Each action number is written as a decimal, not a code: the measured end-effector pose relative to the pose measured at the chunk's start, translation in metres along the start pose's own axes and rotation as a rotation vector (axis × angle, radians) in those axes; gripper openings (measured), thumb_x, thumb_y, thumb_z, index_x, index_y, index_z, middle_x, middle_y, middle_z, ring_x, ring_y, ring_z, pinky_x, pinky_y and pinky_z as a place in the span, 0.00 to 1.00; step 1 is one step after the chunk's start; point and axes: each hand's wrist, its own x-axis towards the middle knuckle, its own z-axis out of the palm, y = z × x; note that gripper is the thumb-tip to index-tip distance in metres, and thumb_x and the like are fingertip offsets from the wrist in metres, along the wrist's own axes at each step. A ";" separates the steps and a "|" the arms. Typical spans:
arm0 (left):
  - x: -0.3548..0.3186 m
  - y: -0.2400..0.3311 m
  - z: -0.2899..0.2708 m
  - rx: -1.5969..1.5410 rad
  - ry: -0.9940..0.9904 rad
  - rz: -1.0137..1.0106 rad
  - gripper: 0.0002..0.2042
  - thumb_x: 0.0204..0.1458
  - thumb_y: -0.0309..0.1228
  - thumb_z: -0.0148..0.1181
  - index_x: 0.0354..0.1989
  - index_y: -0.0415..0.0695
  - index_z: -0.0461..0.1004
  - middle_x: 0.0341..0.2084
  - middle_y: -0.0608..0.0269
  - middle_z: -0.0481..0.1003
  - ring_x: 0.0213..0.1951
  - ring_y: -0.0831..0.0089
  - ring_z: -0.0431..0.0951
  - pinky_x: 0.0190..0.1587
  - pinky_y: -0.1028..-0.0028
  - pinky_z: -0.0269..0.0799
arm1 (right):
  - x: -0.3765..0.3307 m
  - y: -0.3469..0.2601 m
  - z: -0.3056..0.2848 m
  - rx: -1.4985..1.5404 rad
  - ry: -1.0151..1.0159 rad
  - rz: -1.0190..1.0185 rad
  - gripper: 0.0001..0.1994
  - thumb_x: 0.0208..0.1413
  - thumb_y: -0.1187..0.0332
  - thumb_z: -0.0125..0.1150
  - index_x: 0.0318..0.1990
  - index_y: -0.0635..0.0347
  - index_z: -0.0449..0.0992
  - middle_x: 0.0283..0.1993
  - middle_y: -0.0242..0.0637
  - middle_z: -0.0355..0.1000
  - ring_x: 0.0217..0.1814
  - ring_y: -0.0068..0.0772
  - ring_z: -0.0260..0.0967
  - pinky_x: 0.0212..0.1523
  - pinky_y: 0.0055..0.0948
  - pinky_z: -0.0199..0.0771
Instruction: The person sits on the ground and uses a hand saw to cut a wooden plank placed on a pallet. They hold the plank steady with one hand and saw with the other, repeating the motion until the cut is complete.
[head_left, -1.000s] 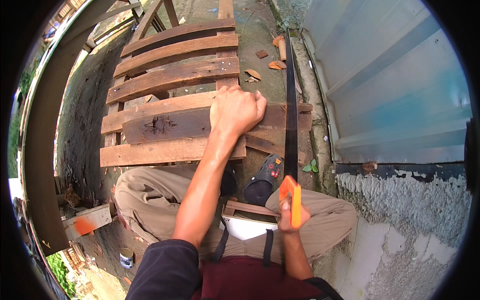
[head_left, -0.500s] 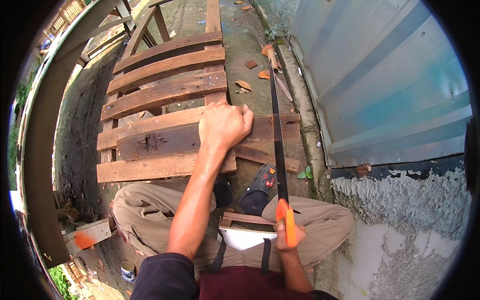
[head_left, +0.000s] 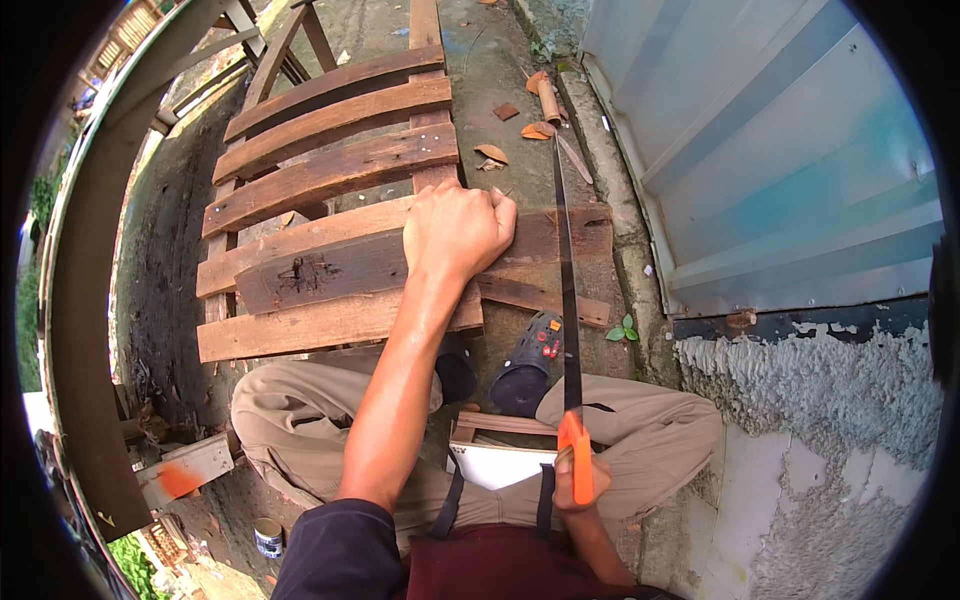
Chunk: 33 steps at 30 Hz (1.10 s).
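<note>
Saw [head_left: 569, 310] first: our right hand [head_left: 597, 480] is wrapped round its orange handle [head_left: 577, 460], which lets us aim the long black blade almost straight ahead. Our left hand [head_left: 455, 232] is closed like a fist over a dark board [head_left: 370, 261]; its fingertips are hidden, but it seems to bear down so that the board cannot slide or tip.

The board lies crosswise over the nearer slats of the pallet [head_left: 335, 178], its right end jutting past them. The blade crosses that overhang, near the left hand and short of the board's end, probably because the pallet is out of the way there. We cannot tell whether the teeth touch the wood. A plank [head_left: 545, 298] slants just on our side of the overhang, and our shoe [head_left: 535, 355] is beside the blade. Our legs [head_left: 640, 430] are spread, leaving room between for the right arm.

As for containers, a small can [head_left: 268, 541] stands low to our left, its contents too small to make out. A white piece [head_left: 500, 467] between our thighs might be a box or a seat; we cannot tell.
</note>
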 end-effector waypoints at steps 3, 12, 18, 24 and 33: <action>0.006 0.006 -0.011 -0.019 -0.055 0.017 0.22 0.57 0.40 0.50 0.18 0.36 0.80 0.20 0.39 0.77 0.28 0.44 0.79 0.41 0.53 0.75 | 0.095 -0.005 0.016 -0.089 -0.004 -0.033 0.05 0.52 0.76 0.58 0.26 0.65 0.74 0.18 0.38 0.67 0.16 0.35 0.68 0.20 0.32 0.66; 0.005 0.006 -0.005 0.002 -0.062 0.004 0.22 0.57 0.39 0.50 0.18 0.37 0.80 0.19 0.39 0.77 0.30 0.44 0.79 0.44 0.50 0.73 | -0.015 0.030 0.002 0.000 -0.046 0.013 0.09 0.51 0.76 0.55 0.20 0.66 0.71 0.19 0.40 0.69 0.22 0.36 0.73 0.52 0.44 0.79; 0.008 0.009 -0.011 -0.005 -0.023 0.031 0.23 0.58 0.39 0.50 0.17 0.35 0.79 0.18 0.40 0.76 0.30 0.45 0.79 0.43 0.52 0.75 | 0.063 0.001 0.008 -0.112 -0.032 0.006 0.06 0.50 0.76 0.56 0.23 0.67 0.71 0.19 0.39 0.68 0.22 0.36 0.72 0.29 0.32 0.74; 0.011 0.010 -0.015 0.000 -0.109 -0.019 0.24 0.58 0.40 0.49 0.18 0.33 0.79 0.20 0.38 0.77 0.30 0.43 0.79 0.44 0.52 0.74 | 0.070 0.015 0.018 0.014 -0.041 0.030 0.05 0.49 0.77 0.57 0.23 0.66 0.70 0.20 0.41 0.68 0.19 0.39 0.69 0.25 0.33 0.70; 0.009 0.013 -0.012 0.031 0.003 0.021 0.21 0.54 0.38 0.52 0.15 0.36 0.79 0.16 0.41 0.76 0.25 0.46 0.79 0.38 0.53 0.75 | 0.040 -0.001 -0.001 -0.074 -0.012 -0.018 0.06 0.50 0.76 0.60 0.25 0.68 0.72 0.19 0.43 0.67 0.19 0.45 0.70 0.23 0.36 0.72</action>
